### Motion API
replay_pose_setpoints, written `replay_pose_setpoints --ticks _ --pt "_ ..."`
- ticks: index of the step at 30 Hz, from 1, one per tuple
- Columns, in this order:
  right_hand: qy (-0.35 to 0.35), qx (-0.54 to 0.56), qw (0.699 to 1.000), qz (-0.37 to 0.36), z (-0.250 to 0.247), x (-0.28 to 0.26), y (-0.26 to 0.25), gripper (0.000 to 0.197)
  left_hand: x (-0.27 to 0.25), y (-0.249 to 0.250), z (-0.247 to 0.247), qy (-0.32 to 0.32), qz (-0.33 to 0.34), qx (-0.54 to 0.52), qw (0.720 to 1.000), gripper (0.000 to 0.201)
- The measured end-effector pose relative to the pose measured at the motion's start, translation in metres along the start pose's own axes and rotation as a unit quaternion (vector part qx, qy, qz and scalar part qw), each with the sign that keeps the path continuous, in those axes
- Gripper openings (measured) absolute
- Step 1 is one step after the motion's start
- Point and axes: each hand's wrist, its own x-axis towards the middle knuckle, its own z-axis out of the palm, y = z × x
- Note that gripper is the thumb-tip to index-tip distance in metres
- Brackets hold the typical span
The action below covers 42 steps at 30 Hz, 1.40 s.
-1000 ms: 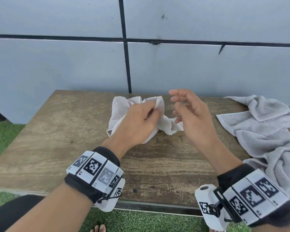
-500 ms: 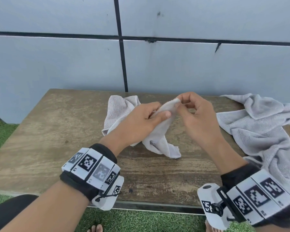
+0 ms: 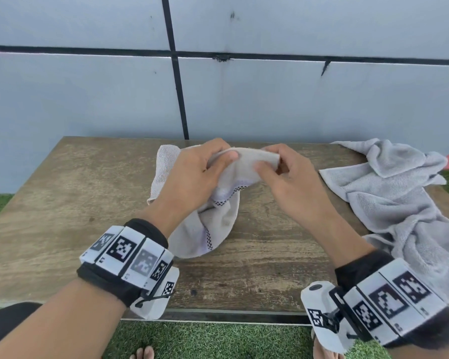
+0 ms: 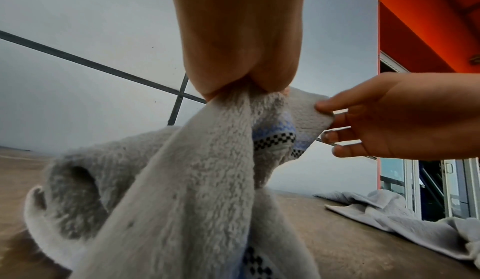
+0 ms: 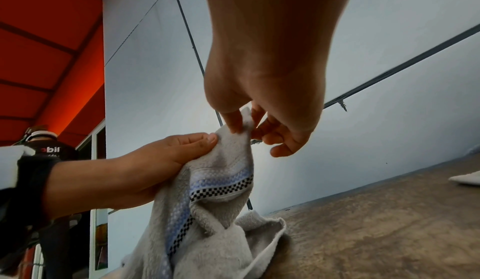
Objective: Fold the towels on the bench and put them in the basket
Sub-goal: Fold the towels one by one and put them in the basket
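Note:
A small off-white towel (image 3: pixel 219 229) with a blue band and a black checked stripe hangs bunched over the middle of the wooden bench (image 3: pixel 62 203). My left hand (image 3: pixel 197 172) grips its top edge. My right hand (image 3: pixel 275 164) pinches the corner of that edge between thumb and forefinger, close beside the left hand. In the left wrist view the small towel (image 4: pixel 197 180) drops from my left hand (image 4: pixel 239 86), with my right hand (image 4: pixel 337 119) at its corner. The right wrist view shows the pinched towel (image 5: pixel 221 191) under my right hand (image 5: pixel 244 123) and my left hand (image 5: pixel 182 152). No basket is in view.
A larger grey towel (image 3: pixel 399 203) lies crumpled on the bench's right end. A grey panelled wall (image 3: pixel 218 99) rises right behind the bench. Green turf (image 3: pixel 205 340) lies below its front edge. A person (image 5: pixel 46 152) stands off to the left in the right wrist view.
My right hand came in from open and empty and took the towel's corner. Both hands have raised the towel and spread its top edge a little between them.

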Motion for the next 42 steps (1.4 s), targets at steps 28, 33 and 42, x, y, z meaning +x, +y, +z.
replay_pose_setpoints --ticks 28,33,42 --pt "0.174 -0.063 0.983 0.021 -0.030 0.009 0.021 0.028 -0.006 -0.038 -0.042 0.075 -0.097 0.189 0.974 0.010" --pt "0.171 -0.067 0.982 0.043 -0.029 0.014 0.024 0.035 -0.005 -0.044 -0.059 0.167 -0.093 0.202 0.961 0.027" --pt "0.092 -0.123 0.987 0.038 -0.029 0.011 0.024 0.022 -0.002 -0.030 -0.076 0.212 -0.129 0.109 0.963 0.032"
